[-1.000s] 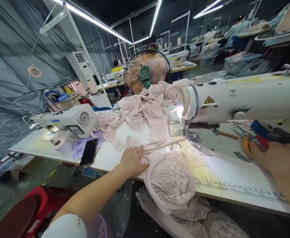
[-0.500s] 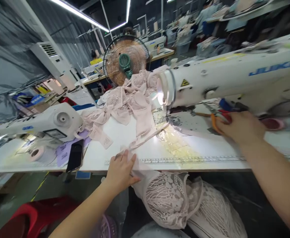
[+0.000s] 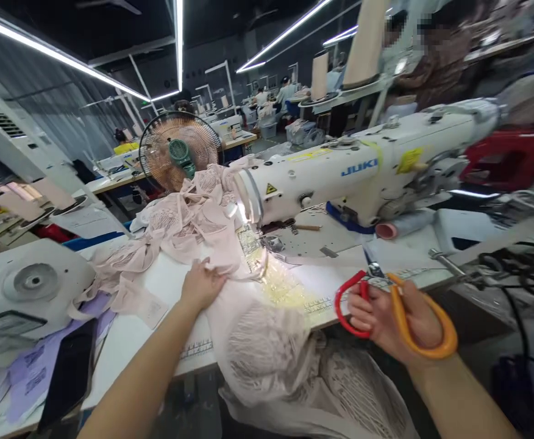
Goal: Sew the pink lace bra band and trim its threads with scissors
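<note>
My left hand [image 3: 200,284] rests flat on pale pink lace fabric [image 3: 267,347] that lies across the white table [image 3: 157,286] and hangs over its front edge. My right hand [image 3: 392,317] grips scissors [image 3: 392,305] with one red and one orange handle, blades pointing up toward the table edge. A white JUKI sewing machine [image 3: 340,177] stands behind, its lamp lighting the needle area [image 3: 267,244]. More pink fabric [image 3: 189,213] is heaped to the left of the machine head.
A second sewing machine [image 3: 24,286] sits at the left with a black phone [image 3: 68,372] and lilac papers [image 3: 33,372] beside it. A fan [image 3: 180,152] stands behind the fabric heap. Thread cones [image 3: 367,42] rise behind the machine. Black cables [image 3: 514,274] lie at the right.
My right hand has picked the scissors up from beside the machine and brought them toward me. My left hand slid forward on the fabric. My head turned right.
</note>
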The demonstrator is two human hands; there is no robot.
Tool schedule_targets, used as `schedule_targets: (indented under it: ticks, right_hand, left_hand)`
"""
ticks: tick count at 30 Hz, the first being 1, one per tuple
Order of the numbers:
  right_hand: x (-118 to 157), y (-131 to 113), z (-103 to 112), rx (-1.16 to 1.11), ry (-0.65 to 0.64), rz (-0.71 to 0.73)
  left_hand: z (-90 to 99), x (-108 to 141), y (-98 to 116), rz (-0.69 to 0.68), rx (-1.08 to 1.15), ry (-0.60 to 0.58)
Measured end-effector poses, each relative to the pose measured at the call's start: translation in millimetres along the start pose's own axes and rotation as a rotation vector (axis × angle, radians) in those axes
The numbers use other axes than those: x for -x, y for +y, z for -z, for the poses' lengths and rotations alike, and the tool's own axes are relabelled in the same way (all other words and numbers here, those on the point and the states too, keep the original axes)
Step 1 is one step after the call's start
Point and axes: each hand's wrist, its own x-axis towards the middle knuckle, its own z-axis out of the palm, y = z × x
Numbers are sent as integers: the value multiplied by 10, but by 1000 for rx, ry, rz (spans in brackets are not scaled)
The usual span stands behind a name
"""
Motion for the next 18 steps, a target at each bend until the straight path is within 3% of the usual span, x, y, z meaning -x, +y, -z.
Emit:
schedule_targets:
  ticks: [2, 6, 10, 14, 18]
  right_hand:
    - [65, 99, -50, -222, -80, -19]
    - [96, 86, -29, -297, -100, 35]
    - [130, 31, 37, -288, -133, 68]
    - [120, 48, 63, -254, -124, 111]
    - [130, 41, 57, -213, -81, 112]
  left_hand:
    - [-31, -161, -119, 28, -42, 57]
    - [-34, -202, -226, 132, -93, 101]
    - [-34, 38, -291, -23, -136, 108]
    - [-55, 264, -460, -157, -20, 61]
    - [54, 476, -440, -47, -6, 22]
